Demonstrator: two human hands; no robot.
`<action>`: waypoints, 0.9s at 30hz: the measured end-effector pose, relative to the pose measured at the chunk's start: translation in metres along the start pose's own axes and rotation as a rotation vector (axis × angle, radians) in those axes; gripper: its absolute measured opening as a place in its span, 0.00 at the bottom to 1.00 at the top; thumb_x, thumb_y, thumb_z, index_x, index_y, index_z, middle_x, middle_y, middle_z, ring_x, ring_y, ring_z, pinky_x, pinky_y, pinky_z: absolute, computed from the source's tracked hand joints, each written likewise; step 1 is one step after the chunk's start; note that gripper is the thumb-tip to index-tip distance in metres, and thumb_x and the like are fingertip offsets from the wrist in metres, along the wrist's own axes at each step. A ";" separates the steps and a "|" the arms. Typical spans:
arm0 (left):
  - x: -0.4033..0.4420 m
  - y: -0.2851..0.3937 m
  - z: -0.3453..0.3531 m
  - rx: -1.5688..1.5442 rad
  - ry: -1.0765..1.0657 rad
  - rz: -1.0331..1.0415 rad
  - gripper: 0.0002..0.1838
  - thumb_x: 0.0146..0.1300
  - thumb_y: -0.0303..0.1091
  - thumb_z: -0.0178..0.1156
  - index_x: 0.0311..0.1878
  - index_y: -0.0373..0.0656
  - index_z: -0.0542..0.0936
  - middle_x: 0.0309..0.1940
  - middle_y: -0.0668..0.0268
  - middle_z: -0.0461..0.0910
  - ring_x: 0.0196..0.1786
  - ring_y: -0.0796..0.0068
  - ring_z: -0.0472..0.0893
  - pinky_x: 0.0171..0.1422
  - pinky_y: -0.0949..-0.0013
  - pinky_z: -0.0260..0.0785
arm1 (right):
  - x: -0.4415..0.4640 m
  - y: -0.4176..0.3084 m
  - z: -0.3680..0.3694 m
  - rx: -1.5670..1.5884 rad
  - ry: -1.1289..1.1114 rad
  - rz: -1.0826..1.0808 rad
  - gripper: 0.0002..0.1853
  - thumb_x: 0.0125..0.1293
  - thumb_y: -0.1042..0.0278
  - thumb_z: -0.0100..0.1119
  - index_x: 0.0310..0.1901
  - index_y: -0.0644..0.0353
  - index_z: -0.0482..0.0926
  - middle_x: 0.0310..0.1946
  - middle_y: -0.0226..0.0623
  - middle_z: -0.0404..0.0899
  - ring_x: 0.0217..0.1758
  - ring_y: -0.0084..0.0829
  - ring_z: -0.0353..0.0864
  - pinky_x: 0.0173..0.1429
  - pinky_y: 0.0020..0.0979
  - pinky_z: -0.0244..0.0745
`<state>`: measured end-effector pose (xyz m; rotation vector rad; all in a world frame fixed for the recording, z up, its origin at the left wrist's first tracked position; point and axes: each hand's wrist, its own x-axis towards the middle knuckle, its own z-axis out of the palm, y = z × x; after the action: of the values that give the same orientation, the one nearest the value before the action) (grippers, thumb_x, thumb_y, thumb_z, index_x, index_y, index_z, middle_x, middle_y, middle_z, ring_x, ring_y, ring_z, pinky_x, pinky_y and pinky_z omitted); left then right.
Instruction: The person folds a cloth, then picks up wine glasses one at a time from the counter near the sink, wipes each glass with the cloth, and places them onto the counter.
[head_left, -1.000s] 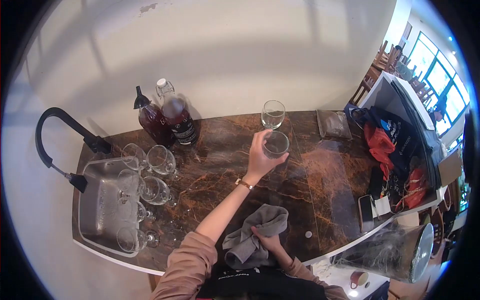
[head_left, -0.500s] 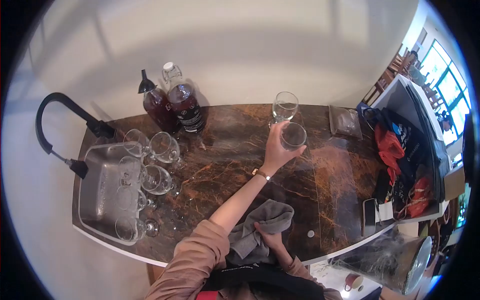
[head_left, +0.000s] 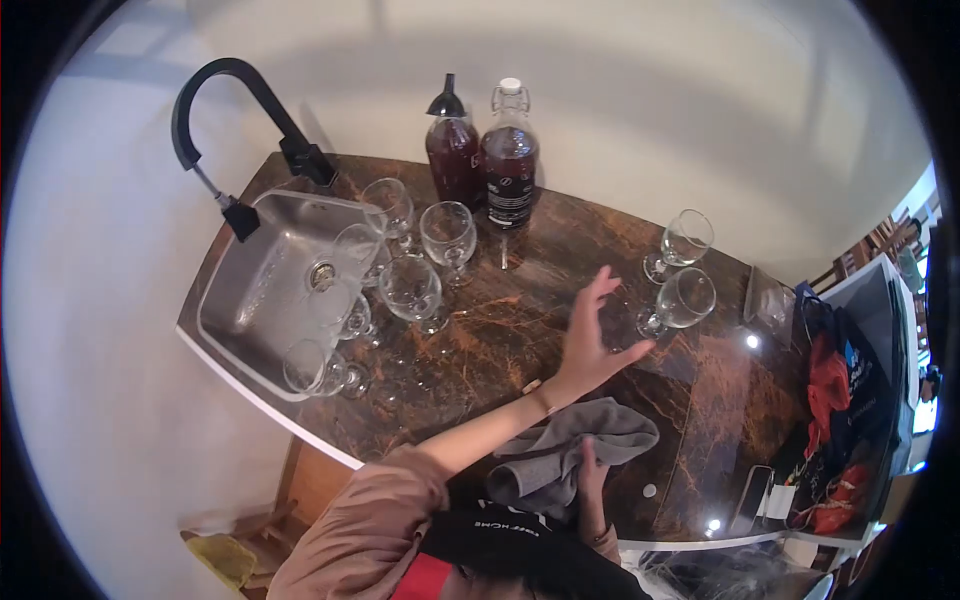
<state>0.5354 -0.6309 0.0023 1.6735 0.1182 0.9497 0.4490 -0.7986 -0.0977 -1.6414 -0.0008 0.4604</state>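
Note:
My left hand (head_left: 588, 350) hovers over the dark marbled counter (head_left: 530, 300), fingers spread and holding nothing. Just right of its fingertips, and apart from them, a stemmed glass (head_left: 686, 298) stands on the counter. A second stemmed glass (head_left: 688, 238) is right behind that one, nearer the wall. Close to my body, a grey cloth (head_left: 540, 462) is gripped in my right hand (head_left: 592, 475), its folds hiding part of the fingers.
Several stemmed glasses (head_left: 410, 288) stand beside and over the metal sink (head_left: 250, 290) with its black faucet (head_left: 240, 70). Two dark bottles (head_left: 510, 170) are by the wall. At right are a plastic packet (head_left: 768, 298), a phone (head_left: 752, 498) and a box with bags (head_left: 828, 380).
My left hand has let go of the glass, opened and drawn back from it. The glass now stands beside the other one. The view has turned toward the sink side.

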 end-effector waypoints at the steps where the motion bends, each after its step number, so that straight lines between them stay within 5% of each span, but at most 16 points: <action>1: -0.010 0.009 -0.024 0.119 0.058 0.034 0.48 0.41 0.39 0.69 0.62 0.37 0.51 0.54 0.57 0.60 0.57 0.64 0.63 0.58 0.64 0.57 | 0.003 0.015 -0.002 0.155 0.038 -0.040 0.23 0.56 0.57 0.59 0.46 0.67 0.69 0.44 0.37 0.71 0.48 0.30 0.68 0.55 0.29 0.61; 3: -0.033 0.023 -0.070 0.381 0.219 0.042 0.42 0.45 0.34 0.65 0.60 0.36 0.52 0.56 0.57 0.58 0.59 0.64 0.60 0.60 0.63 0.54 | 0.014 0.057 -0.015 0.203 0.034 -0.060 0.23 0.63 0.52 0.46 0.47 0.67 0.68 0.45 0.37 0.70 0.49 0.30 0.68 0.56 0.29 0.60; 8: -0.064 0.003 -0.146 0.671 0.644 -0.066 0.43 0.44 0.30 0.65 0.61 0.35 0.50 0.58 0.52 0.52 0.61 0.58 0.56 0.63 0.58 0.47 | 0.008 0.010 -0.007 0.464 -0.097 0.045 0.26 0.63 0.50 0.41 0.51 0.66 0.66 0.47 0.38 0.70 0.50 0.31 0.68 0.56 0.31 0.62; 15: -0.067 -0.055 -0.173 0.312 0.556 -0.243 0.48 0.46 0.34 0.67 0.63 0.42 0.44 0.56 0.47 0.58 0.59 0.58 0.61 0.63 0.59 0.50 | -0.013 -0.061 -0.008 0.678 -0.192 0.302 0.29 0.62 0.47 0.43 0.56 0.63 0.63 0.54 0.41 0.66 0.57 0.39 0.65 0.62 0.39 0.58; 17: -0.069 -0.066 -0.173 0.303 0.531 -0.261 0.48 0.46 0.34 0.68 0.63 0.41 0.45 0.56 0.47 0.59 0.59 0.58 0.61 0.63 0.60 0.51 | -0.014 -0.057 -0.019 1.195 -0.468 0.383 0.33 0.61 0.42 0.40 0.58 0.63 0.60 0.57 0.43 0.63 0.59 0.41 0.62 0.62 0.43 0.57; 18: -0.068 -0.070 -0.174 0.320 0.525 -0.262 0.46 0.46 0.34 0.68 0.63 0.41 0.46 0.56 0.50 0.59 0.59 0.62 0.61 0.62 0.63 0.51 | -0.018 -0.065 -0.018 1.199 -0.465 0.374 0.33 0.61 0.42 0.40 0.58 0.63 0.60 0.57 0.43 0.63 0.59 0.41 0.62 0.62 0.43 0.57; 20: -0.066 -0.068 -0.174 0.338 0.518 -0.260 0.45 0.46 0.33 0.68 0.62 0.41 0.48 0.57 0.54 0.59 0.59 0.65 0.61 0.61 0.66 0.51 | -0.028 -0.086 -0.016 1.263 -0.533 0.001 0.36 0.60 0.37 0.37 0.61 0.59 0.57 0.59 0.42 0.59 0.61 0.42 0.60 0.64 0.43 0.55; 24: -0.056 -0.066 -0.176 0.330 0.521 -0.214 0.43 0.47 0.33 0.68 0.61 0.39 0.51 0.55 0.54 0.62 0.58 0.67 0.63 0.62 0.66 0.52 | -0.014 -0.055 -0.029 0.853 -0.109 0.075 0.36 0.60 0.37 0.36 0.61 0.58 0.56 0.60 0.39 0.58 0.61 0.37 0.60 0.63 0.39 0.56; 27: -0.048 -0.072 -0.181 0.248 0.524 -0.167 0.42 0.46 0.31 0.68 0.61 0.39 0.52 0.52 0.55 0.65 0.55 0.67 0.66 0.59 0.67 0.57 | -0.014 -0.061 -0.040 0.640 0.020 0.128 0.29 0.61 0.49 0.44 0.58 0.61 0.61 0.55 0.37 0.65 0.58 0.35 0.64 0.60 0.34 0.59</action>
<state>0.4165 -0.4915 -0.0801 1.5675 0.7409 1.2631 0.4642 -0.8320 -0.0339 -1.0193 0.2443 0.4802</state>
